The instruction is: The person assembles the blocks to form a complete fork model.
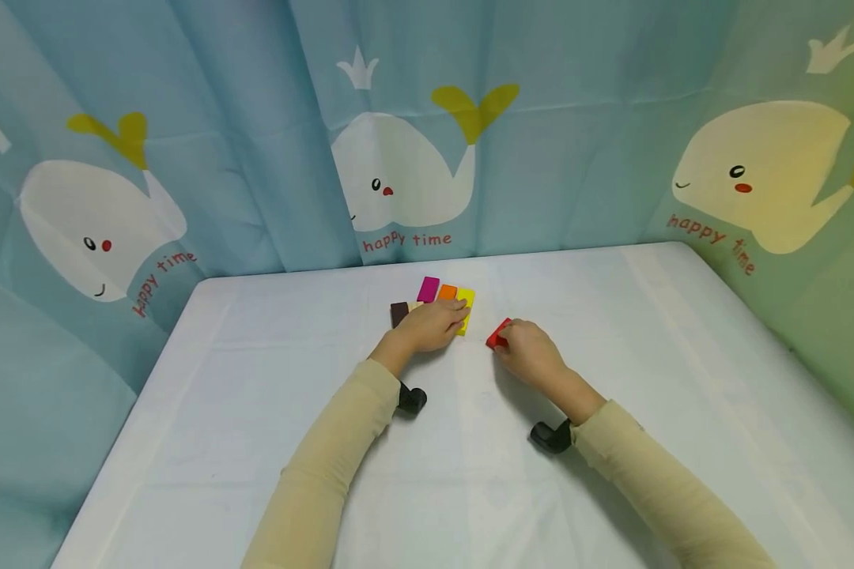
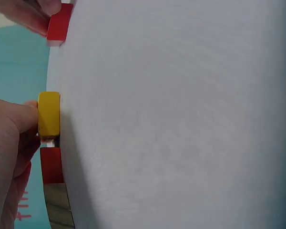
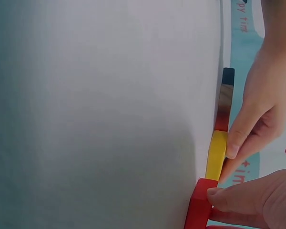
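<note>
My left hand (image 1: 430, 325) pinches a yellow block (image 1: 467, 297) at the right end of a small group of flat rectangular blocks. In the left wrist view its thumb lies against the yellow block (image 2: 49, 114), beside a red block end (image 2: 51, 164) and a bare-wood one (image 2: 58, 202). A little to the right, my right hand (image 1: 531, 352) grips a red block (image 1: 496, 335) between thumb and fingers, apart from the group. The right wrist view shows the thumb on this red block (image 3: 200, 202). The left hand partly covers the group.
Behind the left hand lie a magenta block (image 1: 428, 288) and an orange block (image 1: 447, 292); a dark brown block (image 1: 399, 313) and a partly hidden cream one sit to its left. A white cloth covers the table (image 1: 256, 442). A whale-print curtain (image 1: 256, 158) hangs behind it.
</note>
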Action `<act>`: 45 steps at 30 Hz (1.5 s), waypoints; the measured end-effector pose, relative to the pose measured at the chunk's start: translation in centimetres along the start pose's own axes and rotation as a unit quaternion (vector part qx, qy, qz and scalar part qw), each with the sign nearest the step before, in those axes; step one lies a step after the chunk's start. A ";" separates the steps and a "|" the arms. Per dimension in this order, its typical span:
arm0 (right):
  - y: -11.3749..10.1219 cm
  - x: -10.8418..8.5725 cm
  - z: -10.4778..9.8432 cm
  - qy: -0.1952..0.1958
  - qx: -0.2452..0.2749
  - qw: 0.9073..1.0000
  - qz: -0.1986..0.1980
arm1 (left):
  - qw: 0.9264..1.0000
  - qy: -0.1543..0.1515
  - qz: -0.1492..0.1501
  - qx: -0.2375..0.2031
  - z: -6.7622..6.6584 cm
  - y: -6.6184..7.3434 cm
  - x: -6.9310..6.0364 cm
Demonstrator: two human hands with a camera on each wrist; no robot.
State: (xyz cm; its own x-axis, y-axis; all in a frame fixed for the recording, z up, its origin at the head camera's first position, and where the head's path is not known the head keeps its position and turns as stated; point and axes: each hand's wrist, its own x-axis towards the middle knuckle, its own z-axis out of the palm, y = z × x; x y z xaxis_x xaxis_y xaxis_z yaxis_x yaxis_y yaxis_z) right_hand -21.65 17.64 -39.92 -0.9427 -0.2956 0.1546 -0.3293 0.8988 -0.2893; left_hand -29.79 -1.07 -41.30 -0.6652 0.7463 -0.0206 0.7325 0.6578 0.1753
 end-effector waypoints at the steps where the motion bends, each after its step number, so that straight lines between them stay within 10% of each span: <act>1: 0.0 0.0 0.0 0.000 -0.001 1.000 0.000 | 1.000 0.000 0.001 0.002 0.0 0.1 0.0; 45: -1.3 -2.5 0.2 -0.002 0.001 0.994 -0.109 | 0.997 -0.014 -0.070 0.038 -0.3 3.4 -2.0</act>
State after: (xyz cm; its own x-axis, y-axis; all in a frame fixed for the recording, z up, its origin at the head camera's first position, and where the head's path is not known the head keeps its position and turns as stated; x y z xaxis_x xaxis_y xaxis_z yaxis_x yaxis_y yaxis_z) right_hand -18.87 17.11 -40.12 -0.8495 -0.4843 0.2096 -0.5254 0.8127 -0.2519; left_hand -26.05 -0.37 -40.36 -0.7578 0.6491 -0.0665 0.6428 0.7602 0.0947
